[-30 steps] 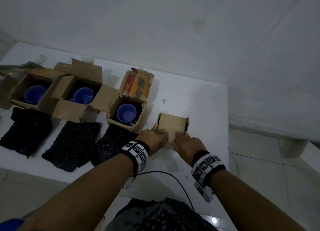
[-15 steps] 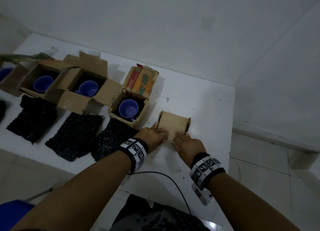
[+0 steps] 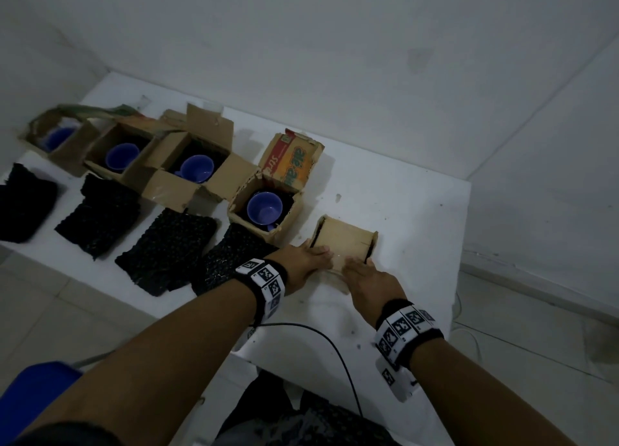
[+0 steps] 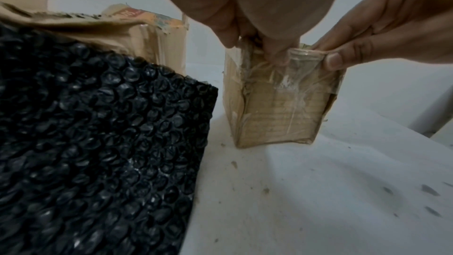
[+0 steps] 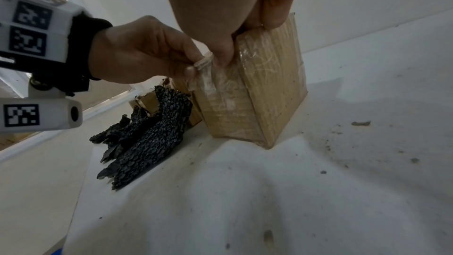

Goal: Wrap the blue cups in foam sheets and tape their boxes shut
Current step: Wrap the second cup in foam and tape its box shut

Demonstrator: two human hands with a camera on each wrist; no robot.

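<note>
A small shut cardboard box (image 3: 345,241) stands at the right end of the white table (image 3: 402,217). Both hands meet at its near top edge. My left hand (image 3: 311,258) pinches the end of a clear tape strip (image 5: 208,77), and my right hand (image 3: 358,268) pinches the same tape (image 4: 304,59) against the box (image 4: 282,113). To the left, several open boxes hold blue cups (image 3: 264,207), (image 3: 196,168), (image 3: 122,157). Black bubble foam sheets (image 3: 167,244) lie in a row in front of them.
The nearest open box (image 3: 284,224) stands close to my left hand, its printed flap (image 3: 294,164) upright. A foam sheet (image 3: 231,261) lies beside my left wrist. The table's right edge (image 3: 464,244) drops to the tiled floor. A black cable (image 3: 335,345) crosses the near edge.
Both hands stay at the box's near top edge. The head view has swung left, bringing a further open box and foam sheet into sight.
</note>
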